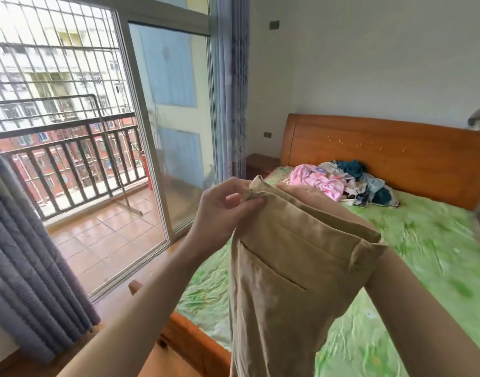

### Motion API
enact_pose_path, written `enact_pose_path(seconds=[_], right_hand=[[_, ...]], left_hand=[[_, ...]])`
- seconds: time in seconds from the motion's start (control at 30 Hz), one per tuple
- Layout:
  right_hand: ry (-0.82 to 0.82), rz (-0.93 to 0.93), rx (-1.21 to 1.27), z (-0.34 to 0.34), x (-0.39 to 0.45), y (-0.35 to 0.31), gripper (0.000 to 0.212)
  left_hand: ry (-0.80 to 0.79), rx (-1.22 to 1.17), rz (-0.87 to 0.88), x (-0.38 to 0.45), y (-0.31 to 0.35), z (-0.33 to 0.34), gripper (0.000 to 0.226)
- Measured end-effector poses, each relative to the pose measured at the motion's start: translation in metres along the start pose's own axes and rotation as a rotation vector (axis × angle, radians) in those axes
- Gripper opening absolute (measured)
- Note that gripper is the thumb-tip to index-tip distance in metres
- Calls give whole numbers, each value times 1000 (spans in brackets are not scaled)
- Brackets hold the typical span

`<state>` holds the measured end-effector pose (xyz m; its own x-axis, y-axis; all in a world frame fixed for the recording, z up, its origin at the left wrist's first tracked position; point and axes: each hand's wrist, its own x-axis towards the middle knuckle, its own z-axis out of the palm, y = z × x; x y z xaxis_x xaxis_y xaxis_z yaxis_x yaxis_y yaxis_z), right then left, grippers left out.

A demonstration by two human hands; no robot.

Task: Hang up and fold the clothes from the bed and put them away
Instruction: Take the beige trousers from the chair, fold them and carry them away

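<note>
Above the near side of the bed [423,240], one pair of tan trousers [287,281] hangs by its waistband: the left hand [222,205] pinches one end; the right hand is hidden behind cloth, grip unclear. One clothes pile [342,180] lies near the headboard [383,148].

The trousers [290,268] held up near the camera are a matt beige woven cloth, smooth and fairly stiff, with stitched seams at the pocket. The bed [383,156] has a glossy orange-brown wooden headboard and frame under a green sheet [423,240] of soft, crumpled cloth, and the pile of clothes [345,182] at its far end is thin mixed fabric. On the left, grey curtains [29,268] of ribbed cloth hang beside a glass door [173,126] in a pale, smooth frame.
</note>
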<state>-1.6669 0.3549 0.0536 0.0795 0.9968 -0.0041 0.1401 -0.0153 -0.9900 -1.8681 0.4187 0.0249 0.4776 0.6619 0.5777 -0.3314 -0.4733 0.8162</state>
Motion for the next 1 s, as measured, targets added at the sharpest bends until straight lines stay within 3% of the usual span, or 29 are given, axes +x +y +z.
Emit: enact_pose_path(seconds=[0.17, 0.3, 0.47, 0.53, 0.6, 0.7, 0.83, 1.0], right_hand=[[58, 61, 357, -57, -17, 13, 84], [75, -78, 335, -83, -35, 4, 110], [260, -84, -456, -96, -37, -20, 82], [330, -34, -659, -101, -22, -32, 71], [429, -45, -798, -105, -1, -42, 46], [455, -75, -814, -111, 25, -59, 18], [455, -80, -840, -125, 55, -81, 20], [420, -38, -842, -148, 89, -119, 25]], left_hand=[[108, 90, 78, 29, -25, 12, 23], [89, 100, 134, 66, -39, 21, 31], [114, 99, 165, 126, -62, 24, 36], [85, 117, 159, 151, -72, 21, 31], [-1, 144, 148, 176, -82, 14, 27], [-137, 122, 141, 215, -87, -2, 29], [-349, 178, 127, 272, -86, -26, 37], [-529, 313, 175, 343, -82, -29, 23]])
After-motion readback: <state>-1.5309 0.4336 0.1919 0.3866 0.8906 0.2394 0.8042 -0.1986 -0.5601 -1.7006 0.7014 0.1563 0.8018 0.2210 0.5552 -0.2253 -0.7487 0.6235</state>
